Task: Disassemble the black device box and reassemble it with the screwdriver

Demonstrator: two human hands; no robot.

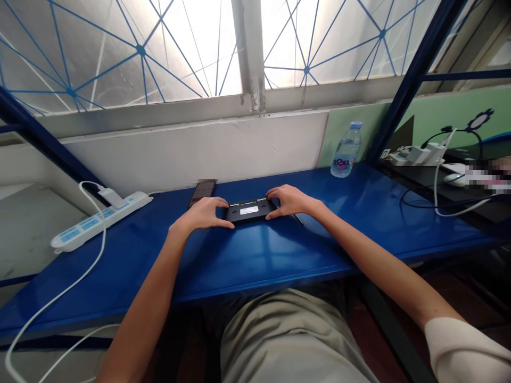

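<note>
A flat black rectangular device [244, 217] lies at the middle of the blue desk, with a white label and small dark cut-outs on its upper face. Its exact kind I cannot make out. My left hand [205, 213] is closed on its left end, thumb at the near edge and fingers at the far edge. At the right end, my right hand [290, 201] pinches it in the same way. Just behind my left hand lies a dark smartphone [203, 191]. A thin dark rod [298, 219] pokes out beside my right hand, partly hidden by it.
On the left of the blue desk [255, 266] is a white power strip [101, 221] with a plugged-in charger and white cable [101, 250]. A water bottle [345, 151] stands at the back right. Farther right are another power strip [417, 155], cables and part of another person's hand [501, 166].
</note>
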